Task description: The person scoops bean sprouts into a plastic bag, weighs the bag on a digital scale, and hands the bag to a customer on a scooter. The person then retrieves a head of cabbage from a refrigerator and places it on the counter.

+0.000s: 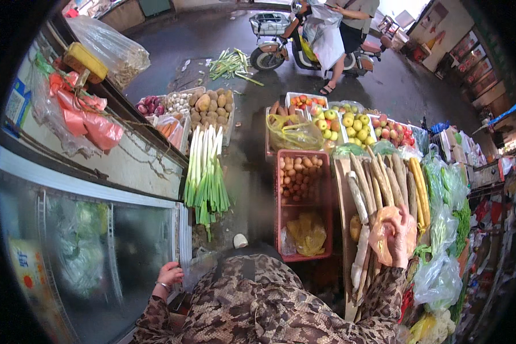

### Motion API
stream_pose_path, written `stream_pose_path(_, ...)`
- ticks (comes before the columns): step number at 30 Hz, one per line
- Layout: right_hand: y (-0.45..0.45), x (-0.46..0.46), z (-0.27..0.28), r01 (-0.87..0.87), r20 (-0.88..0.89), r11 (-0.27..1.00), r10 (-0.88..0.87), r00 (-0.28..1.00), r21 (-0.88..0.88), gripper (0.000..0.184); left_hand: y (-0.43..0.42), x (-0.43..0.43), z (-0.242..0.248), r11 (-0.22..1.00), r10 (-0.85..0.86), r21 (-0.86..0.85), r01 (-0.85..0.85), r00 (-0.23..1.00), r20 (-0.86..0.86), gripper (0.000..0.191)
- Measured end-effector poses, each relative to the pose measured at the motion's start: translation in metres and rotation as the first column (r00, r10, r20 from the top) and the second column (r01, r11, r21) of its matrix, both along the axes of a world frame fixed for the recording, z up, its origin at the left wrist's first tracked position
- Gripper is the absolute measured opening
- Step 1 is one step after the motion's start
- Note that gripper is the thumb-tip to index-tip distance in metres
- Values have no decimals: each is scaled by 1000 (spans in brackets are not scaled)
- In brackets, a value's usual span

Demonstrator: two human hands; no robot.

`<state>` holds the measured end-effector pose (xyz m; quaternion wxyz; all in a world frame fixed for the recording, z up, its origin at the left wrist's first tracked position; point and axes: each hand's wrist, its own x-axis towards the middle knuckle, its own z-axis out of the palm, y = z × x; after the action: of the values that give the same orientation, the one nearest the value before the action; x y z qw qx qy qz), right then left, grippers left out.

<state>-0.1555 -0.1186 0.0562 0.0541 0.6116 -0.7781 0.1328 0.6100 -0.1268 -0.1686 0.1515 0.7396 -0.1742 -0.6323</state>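
Observation:
My right hand (400, 232) grips a thin orange plastic bag (382, 238), its fingers bent over the top. The bag rests on a row of long brown yams (380, 180); its contents are hidden. Pale wrapped roots (359, 258) lie just left of it, and yellow-wrapped ones (418, 189) are beyond it on the right. My left hand (170, 274), with a bracelet at the wrist, hangs beside the frame of a glass-doored fridge (182, 241). Its fingers are partly curled, and whether it touches the frame is unclear.
A red crate (277, 206) holds eggs (299, 174) and a yellow bag. Leeks (206, 176) lean against a potato box (230, 129) at left. Apples (357, 127) fill boxes ahead. Bagged greens (440, 215) lie right. Beyond, a person (359, 26) is at a scooter (314, 56).

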Motion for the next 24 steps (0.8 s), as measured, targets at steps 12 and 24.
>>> stream_pose_path(12,-12,-134,8,685,760,434,0,650,-585,27,-292,-82,27,964,-172,-207,167,985,-7,40)
stream_pose_path(24,-306,-146,88,710,799,474,-25,601,-520,29,-509,-142,26,923,-216,-320,212,976,25,39)
